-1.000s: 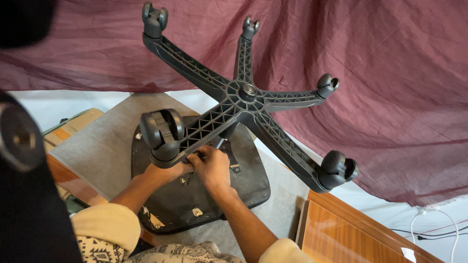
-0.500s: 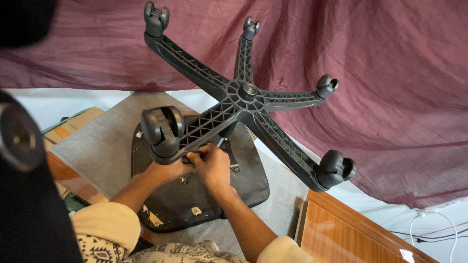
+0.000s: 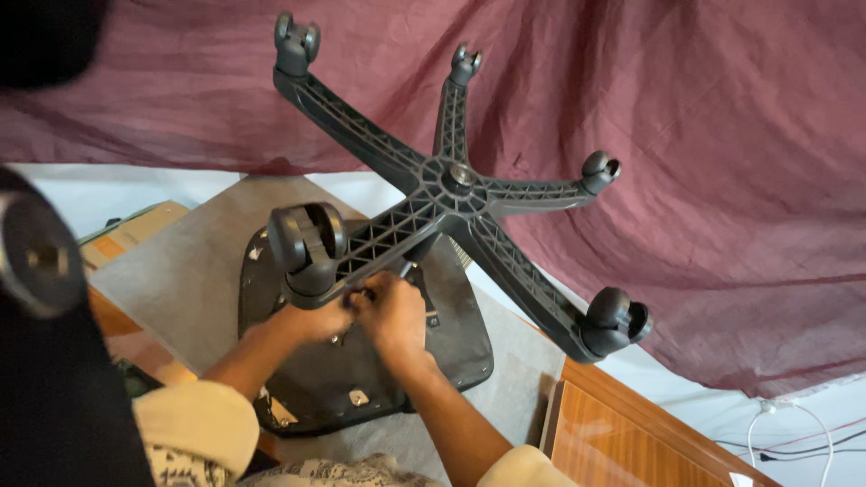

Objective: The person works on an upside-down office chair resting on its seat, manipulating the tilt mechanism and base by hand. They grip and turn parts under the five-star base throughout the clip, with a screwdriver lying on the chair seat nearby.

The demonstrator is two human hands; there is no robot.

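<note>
I see both hands, left hand [image 3: 311,322] and right hand [image 3: 390,311], fingers curled together under the upturned chair base [image 3: 451,180], at the seat underside [image 3: 451,347]; grasp contents undeterminable.

An improvised indoor assembly spot, looking more like a room in a home or small workshop than a factory. A wrinkled maroon cloth [image 3: 704,180] is hanging as a backdrop, covering the wall behind. A grey mat [image 3: 180,271] is lying over a pale floor, and an upturned office chair is resting on it, its black five-armed caster base [image 3: 451,180] pointing upward above the seat underside [image 3: 361,379]. Polished wooden furniture [image 3: 622,442] is standing at the lower right, with white cables [image 3: 794,433] trailing beside it. A cardboard box [image 3: 126,230] is sitting at the left.
</note>
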